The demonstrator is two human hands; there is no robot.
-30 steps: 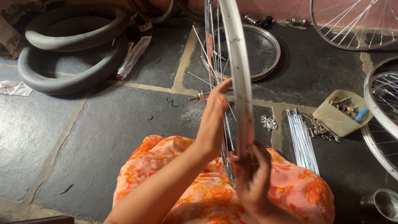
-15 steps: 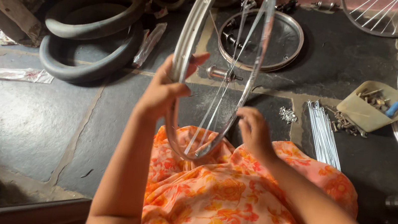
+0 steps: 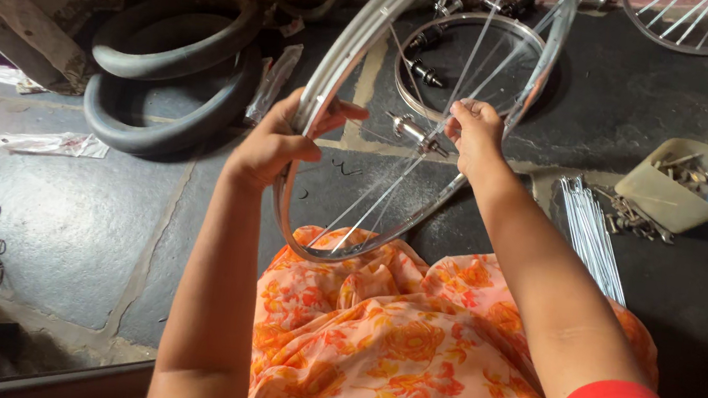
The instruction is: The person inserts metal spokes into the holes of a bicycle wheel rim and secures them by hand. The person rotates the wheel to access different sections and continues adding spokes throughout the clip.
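Two-handed, holds the wheel rim [image 3: 323, 87] up on its edge, with the low edge touching the orange cloth [image 3: 391, 339] on the lap. Has turned the rim since a moment ago, so now shows more of its open face and thin spokes. Grips the left edge of the rim with the left hand [image 3: 276, 140], fingers curled round the metal. Has moved the right hand [image 3: 473, 133] off the low edge and up into the middle of the rim. Pinches a spoke there with fingers shut tight, just right of the hub [image 3: 407, 129]. Looks like work on one spoke now, not just turning. Leaves black tyres [image 3: 172, 69] left of the rim, and a bundle of loose spokes [image 3: 592, 237] and a tub of small parts [image 3: 669, 197] right of it.
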